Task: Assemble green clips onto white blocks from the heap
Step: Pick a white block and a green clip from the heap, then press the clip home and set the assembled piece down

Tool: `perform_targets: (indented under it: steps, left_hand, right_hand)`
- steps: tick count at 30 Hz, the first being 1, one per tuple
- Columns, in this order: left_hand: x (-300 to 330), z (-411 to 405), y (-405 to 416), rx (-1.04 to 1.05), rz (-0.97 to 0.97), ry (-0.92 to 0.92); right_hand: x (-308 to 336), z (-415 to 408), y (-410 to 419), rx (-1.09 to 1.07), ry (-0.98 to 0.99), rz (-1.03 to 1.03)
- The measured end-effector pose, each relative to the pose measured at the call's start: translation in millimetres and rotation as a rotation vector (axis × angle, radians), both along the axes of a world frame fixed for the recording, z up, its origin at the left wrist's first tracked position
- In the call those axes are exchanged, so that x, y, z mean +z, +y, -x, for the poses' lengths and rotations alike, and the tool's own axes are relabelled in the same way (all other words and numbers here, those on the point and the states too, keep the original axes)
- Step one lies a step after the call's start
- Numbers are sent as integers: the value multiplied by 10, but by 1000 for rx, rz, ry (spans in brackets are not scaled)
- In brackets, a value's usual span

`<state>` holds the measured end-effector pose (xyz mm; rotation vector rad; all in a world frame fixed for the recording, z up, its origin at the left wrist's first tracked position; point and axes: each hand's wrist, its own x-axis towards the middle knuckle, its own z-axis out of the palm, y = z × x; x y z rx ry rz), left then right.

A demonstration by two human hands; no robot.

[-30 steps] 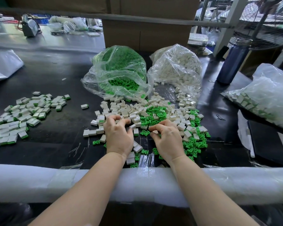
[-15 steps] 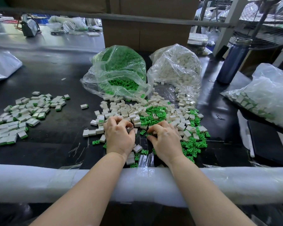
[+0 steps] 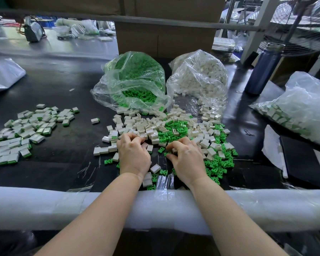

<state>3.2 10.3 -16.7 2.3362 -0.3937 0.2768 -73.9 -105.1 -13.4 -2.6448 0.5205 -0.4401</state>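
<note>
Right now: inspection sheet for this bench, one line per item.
Surface: black bench top, scuffed, foam-padded front rail.
Job's things: mixed heap of white blocks and green clips; finished pile on the left; clip bag and block bag open behind the heap.
Clutter: blue bottle, bag of finished parts.
Grippers: left hand and right hand curled in the heap; grasp hidden.
Cables: nothing seen.
Surroundings: cardboard box, fan.

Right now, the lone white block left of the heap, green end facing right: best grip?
Pinch the lone white block across its two long sides, coming from above. It lies flat with bare black table all round, so fingers probably fit both sides.
</note>
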Motion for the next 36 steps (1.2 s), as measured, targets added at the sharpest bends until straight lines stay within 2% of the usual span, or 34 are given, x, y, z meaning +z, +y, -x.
perform_targets:
  steps: [9,22,25,32,36]
  left_hand:
    - [-1,-7,-5,8,-15,32]
    - [6,20,-2,-59,-175,20]
    - [7,21,-3,-55,-138,29]
    - [26,38,1,-102,99,1]
    - [34,83,-11,-280,0,-57]
  right_hand:
    - [-9,-2,-2,4,-4,-13]
    - [-4,11,-11,20,-108,-110]
    - [8,17,-13,26,-139,-130]
    - [39,30,-8,10,-208,-168]
    - [55,29,-3,0,-223,-176]
